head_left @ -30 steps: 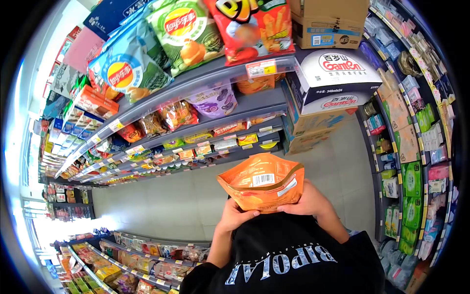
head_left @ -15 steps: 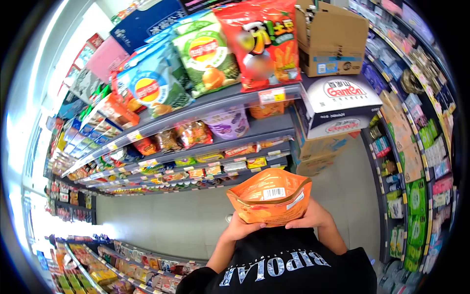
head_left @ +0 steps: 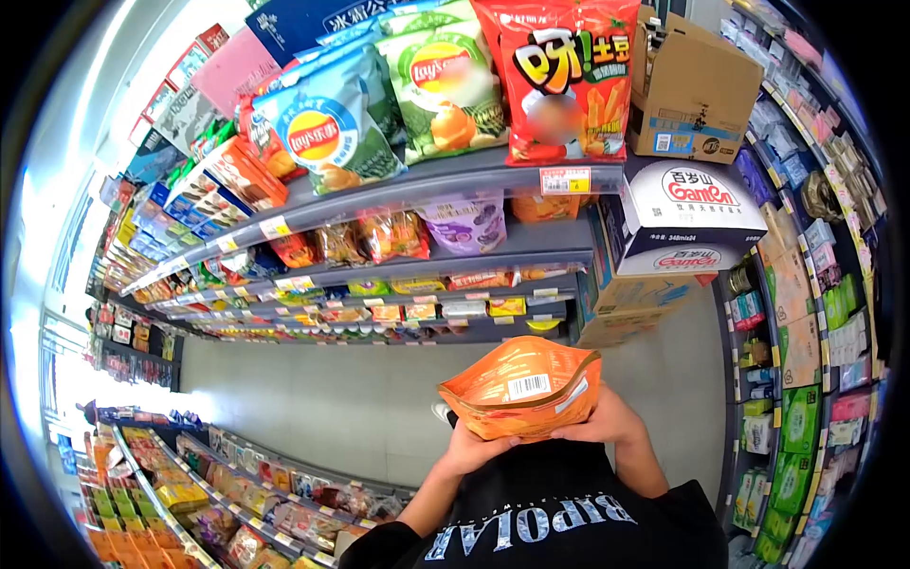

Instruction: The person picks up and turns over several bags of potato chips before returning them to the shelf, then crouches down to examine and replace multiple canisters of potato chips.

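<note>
An orange snack bag (head_left: 526, 384) with a white barcode label is held in front of my chest, tilted so its barcode side faces up. My left hand (head_left: 479, 448) grips its lower left part, thumb pressed on the near face. On the lower right, my right hand (head_left: 607, 422) holds it the same way. Both hands' far fingers are hidden behind the bag. Beyond the bag, on the top shelf, stand a red chip bag (head_left: 569, 85), a green chip bag (head_left: 444, 90) and a blue chip bag (head_left: 327, 133).
A shelf unit (head_left: 398, 190) with several tiers of packaged snacks runs across the front. At its right end, a white water carton (head_left: 697, 194) and an opened cardboard box (head_left: 697, 90) are stacked. More stocked shelves (head_left: 796, 417) line the right; another shelf (head_left: 275, 493) is lower left. Grey floor (head_left: 313, 389) lies between.
The view has shifted, so the shelf goods appear further right. Both hands still hold the orange bag, which is tilted slightly differently.
</note>
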The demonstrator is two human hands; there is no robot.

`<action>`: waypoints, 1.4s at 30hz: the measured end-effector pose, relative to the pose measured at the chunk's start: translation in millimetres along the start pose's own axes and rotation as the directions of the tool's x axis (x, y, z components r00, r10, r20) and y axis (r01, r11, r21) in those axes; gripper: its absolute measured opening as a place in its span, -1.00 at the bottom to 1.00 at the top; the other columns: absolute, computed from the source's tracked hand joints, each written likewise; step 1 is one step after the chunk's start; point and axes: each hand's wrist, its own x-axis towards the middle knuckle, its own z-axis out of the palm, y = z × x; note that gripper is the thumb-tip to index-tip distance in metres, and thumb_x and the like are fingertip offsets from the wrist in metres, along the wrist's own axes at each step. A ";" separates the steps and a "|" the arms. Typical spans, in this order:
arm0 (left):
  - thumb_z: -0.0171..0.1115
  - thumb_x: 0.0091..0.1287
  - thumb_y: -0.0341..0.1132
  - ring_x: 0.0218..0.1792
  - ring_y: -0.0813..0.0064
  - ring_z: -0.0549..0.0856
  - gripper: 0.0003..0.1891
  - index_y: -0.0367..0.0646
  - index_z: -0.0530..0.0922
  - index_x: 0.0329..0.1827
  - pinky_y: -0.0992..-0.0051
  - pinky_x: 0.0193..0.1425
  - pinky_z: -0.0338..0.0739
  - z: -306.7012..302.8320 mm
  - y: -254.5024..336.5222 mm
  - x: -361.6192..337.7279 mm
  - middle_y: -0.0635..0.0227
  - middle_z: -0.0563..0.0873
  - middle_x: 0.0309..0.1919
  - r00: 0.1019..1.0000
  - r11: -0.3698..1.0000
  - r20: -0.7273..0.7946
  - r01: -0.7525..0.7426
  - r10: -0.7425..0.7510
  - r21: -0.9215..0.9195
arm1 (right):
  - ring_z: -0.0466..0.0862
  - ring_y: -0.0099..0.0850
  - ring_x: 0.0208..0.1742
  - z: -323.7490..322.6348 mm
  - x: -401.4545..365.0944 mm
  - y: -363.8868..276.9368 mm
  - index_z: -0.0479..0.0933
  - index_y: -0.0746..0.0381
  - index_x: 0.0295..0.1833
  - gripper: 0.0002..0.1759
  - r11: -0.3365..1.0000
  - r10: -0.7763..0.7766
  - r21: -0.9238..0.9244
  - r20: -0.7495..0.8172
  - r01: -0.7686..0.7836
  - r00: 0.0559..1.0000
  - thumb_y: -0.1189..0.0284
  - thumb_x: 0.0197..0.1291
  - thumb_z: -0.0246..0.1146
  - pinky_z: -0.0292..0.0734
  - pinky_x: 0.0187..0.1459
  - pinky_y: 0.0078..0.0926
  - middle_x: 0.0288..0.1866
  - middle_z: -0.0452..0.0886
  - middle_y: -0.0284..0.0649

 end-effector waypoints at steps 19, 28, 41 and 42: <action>0.57 0.23 -0.35 0.26 0.36 0.64 -0.40 -0.20 0.55 0.34 0.29 0.36 0.54 4.5 -4.2 -5.6 0.26 0.67 0.26 1.000 0.931 -0.013 0.003 0.002 0.364 | 0.80 -0.26 -0.02 -7.6 0.0 -1.4 0.69 0.31 0.04 -0.57 0.989 -0.086 -0.120 0.029 0.088 0.996 0.52 0.00 0.56 0.64 0.06 -0.40 -0.02 0.80 -0.11; 0.44 0.23 -0.57 0.11 0.51 0.70 -0.59 -0.33 0.65 0.16 0.43 0.27 0.56 18.5 16.3 5.1 0.33 0.79 0.06 1.000 0.964 -0.003 0.023 -0.023 0.265 | 0.74 -0.47 0.06 -5.7 -6.2 -2.8 0.68 0.32 0.07 -0.56 0.997 -0.006 -0.077 -0.082 0.000 0.997 0.54 0.03 0.55 0.62 0.08 -0.44 0.01 0.79 -0.18; 0.27 0.44 -0.26 0.19 0.36 0.66 -0.56 -0.25 0.47 0.31 0.32 0.32 0.55 -29.3 -28.1 14.0 0.20 0.66 0.18 0.902 0.962 -0.348 0.201 -0.256 -0.186 | 0.73 -0.11 -0.04 -13.2 30.3 -11.7 0.66 0.35 -0.03 -0.60 0.788 -0.366 -0.531 0.005 0.313 0.931 0.42 -0.01 0.48 0.58 0.05 -0.13 -0.03 0.76 -0.07; 0.24 0.47 -0.19 0.20 0.34 0.67 -0.55 -0.26 0.48 0.31 0.30 0.34 0.55 -24.5 -11.2 11.5 0.16 0.67 0.19 0.908 0.842 -0.199 0.235 -0.368 -0.486 | 0.72 -0.10 0.01 -12.4 33.2 -17.5 0.66 0.33 -0.03 -0.60 0.705 -0.382 -0.621 0.075 0.343 0.921 0.41 0.00 0.47 0.54 0.13 -0.13 -0.03 0.76 -0.08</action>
